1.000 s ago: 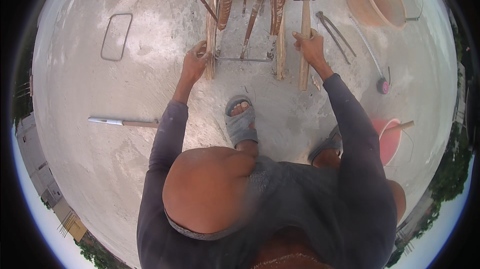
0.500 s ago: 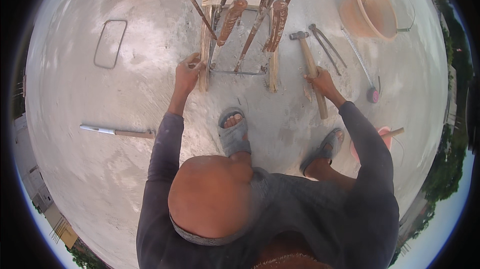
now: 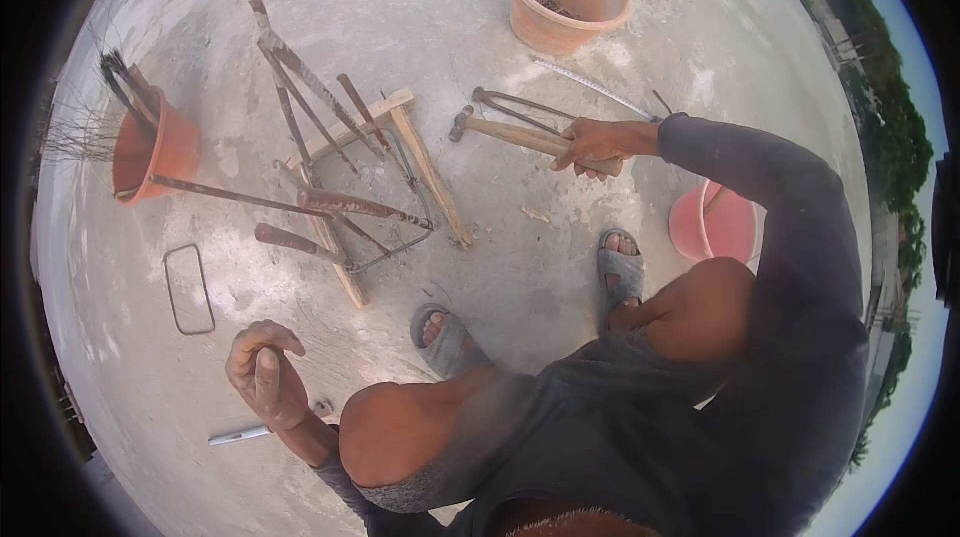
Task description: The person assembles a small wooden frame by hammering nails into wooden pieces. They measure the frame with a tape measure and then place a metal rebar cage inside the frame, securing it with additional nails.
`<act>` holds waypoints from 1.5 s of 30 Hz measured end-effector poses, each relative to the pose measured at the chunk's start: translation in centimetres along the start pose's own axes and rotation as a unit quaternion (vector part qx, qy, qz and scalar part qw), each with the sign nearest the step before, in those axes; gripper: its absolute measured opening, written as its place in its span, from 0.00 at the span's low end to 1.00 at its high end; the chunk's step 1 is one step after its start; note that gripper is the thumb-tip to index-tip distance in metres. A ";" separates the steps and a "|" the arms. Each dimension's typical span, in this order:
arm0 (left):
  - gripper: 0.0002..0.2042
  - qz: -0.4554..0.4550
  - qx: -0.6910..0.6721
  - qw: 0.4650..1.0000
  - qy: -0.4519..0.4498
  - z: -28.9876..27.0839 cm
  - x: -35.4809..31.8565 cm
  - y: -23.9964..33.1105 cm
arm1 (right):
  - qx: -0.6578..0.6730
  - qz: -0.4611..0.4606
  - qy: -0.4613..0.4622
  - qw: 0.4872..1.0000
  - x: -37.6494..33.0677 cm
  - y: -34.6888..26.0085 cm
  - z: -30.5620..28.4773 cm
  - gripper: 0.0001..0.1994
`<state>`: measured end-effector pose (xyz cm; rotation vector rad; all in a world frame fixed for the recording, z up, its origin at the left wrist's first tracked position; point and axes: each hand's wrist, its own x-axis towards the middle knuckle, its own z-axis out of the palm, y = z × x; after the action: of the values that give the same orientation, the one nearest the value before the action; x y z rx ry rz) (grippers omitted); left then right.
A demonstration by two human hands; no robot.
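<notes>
The right hand (image 3: 592, 145) had its fingers clamped around the pale wooden handle of a steel-headed hammer (image 3: 510, 133), which lay nearly level above the grey concrete floor (image 3: 560, 57), its head pointing left. The left hand (image 3: 264, 377) hung low on the near left with its fingers curled loosely inward, gripping nothing; a thin white-and-grey rod (image 3: 240, 434) lay on the floor just beside it.

No package, label or sign showed anywhere. Left of the hammer stood a rough wooden frame of pale slats (image 3: 420, 162) with several rusty steel bars (image 3: 310, 102) laid across it. A bent rectangular wire stirrup (image 3: 188, 289) lay flat on the floor to the near left of the frame. An orange plastic bucket (image 3: 160, 152) stood tipped at the far left with dark wires sticking out of it. A second, paler orange bucket (image 3: 565, 2) stood upright at the far side, and a pink plastic bowl (image 3: 715, 225) rested on the right, partly hidden behind the dark sleeve. A dark metal tong-like tool (image 3: 520, 105) lay just beyond the hammer. Two grey sandalled feet (image 3: 450, 337) were planted on the floor near the frame.
</notes>
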<state>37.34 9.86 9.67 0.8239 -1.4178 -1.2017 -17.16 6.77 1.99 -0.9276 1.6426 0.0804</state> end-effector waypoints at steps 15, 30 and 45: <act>0.06 -0.067 -0.094 0.894 -0.434 38.8 19.6 9.7 | 0.143 -0.184 0.120 0.965 8.4 15.0 10.4 0.28; 0.14 0.058 0.563 0.749 -0.345 52.0 42.8 -26.2 | 0.378 -0.155 -0.023 0.912 10.5 17.8 9.1 0.24; 0.18 -0.007 0.595 0.731 -0.334 52.6 44.6 -35.9 | 0.364 -0.150 -0.031 0.919 11.4 17.6 9.2 0.25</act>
<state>-27.32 -28.89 -9.20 1.2783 -2.8870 -0.4236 -20.34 17.59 -18.00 -0.5710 1.2911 -0.6666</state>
